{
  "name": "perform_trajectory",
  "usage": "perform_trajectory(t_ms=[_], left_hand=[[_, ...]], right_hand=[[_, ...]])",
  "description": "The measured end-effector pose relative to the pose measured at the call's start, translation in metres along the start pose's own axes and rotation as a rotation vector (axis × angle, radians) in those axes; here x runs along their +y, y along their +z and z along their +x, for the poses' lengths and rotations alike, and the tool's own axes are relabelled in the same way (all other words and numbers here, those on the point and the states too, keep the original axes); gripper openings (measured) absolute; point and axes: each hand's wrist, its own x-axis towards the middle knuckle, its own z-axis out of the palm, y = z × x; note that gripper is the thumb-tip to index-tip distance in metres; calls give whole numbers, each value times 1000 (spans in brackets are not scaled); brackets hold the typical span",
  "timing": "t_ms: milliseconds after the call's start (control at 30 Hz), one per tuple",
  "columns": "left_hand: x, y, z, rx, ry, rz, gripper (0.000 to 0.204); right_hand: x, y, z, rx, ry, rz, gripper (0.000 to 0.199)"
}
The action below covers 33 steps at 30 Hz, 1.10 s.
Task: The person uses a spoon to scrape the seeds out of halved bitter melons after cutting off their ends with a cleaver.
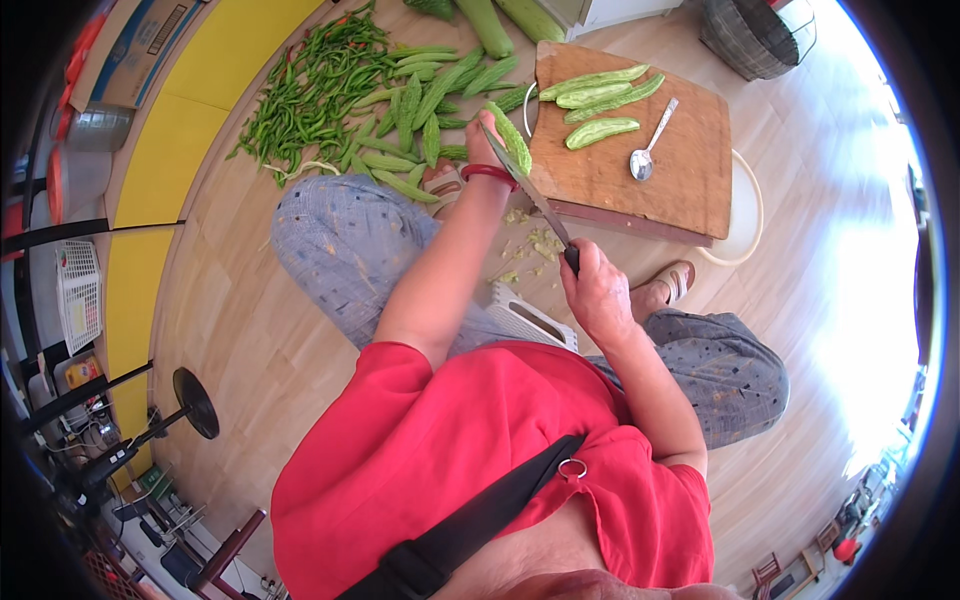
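Note:
My left hand [482, 150] is wrapped round a bitter melon [512, 138], held up off the floor beside the board. Gripped by its black handle, a kitchen knife [543, 205] is in my right hand [603, 298]. Its long blade slants up to the left and crosses in front of the melon; whether the edge touches it I cannot tell. On the wooden cutting board [640, 110] lie several split bitter melon halves [602, 132] and a metal spoon [654, 140]. Pale green scraps [540, 243] are scattered on the floor below my hands.
Whole bitter melons [408, 110] and a pile of green chili peppers [310, 95] lie on the floor to the left. A round white basin [742, 205] shows under the board's right side. At the far right stands a dark basket [752, 45]. A white stool [530, 318] is under me.

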Motion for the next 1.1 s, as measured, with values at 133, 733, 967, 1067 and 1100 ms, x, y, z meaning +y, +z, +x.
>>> perform_trajectory(t_ms=[133, 733, 967, 1067, 1100], left_hand=[[1, 3, -7, 10, 49, 43, 26], [-8, -4, -14, 1, 203, 148, 18], [-37, -19, -5, -245, 132, 163, 30], [-43, -22, 8, -210, -37, -64, 20], [-48, -25, 10, -239, -170, -138, 23]], right_hand=[[0, 2, -2, -24, 26, -29, 24], [-3, 10, 4, -141, 93, -68, 24], [9, 20, 17, -94, 109, -97, 21], [4, 21, 16, -80, 83, -138, 21], [3, 21, 15, -80, 68, -152, 20]])
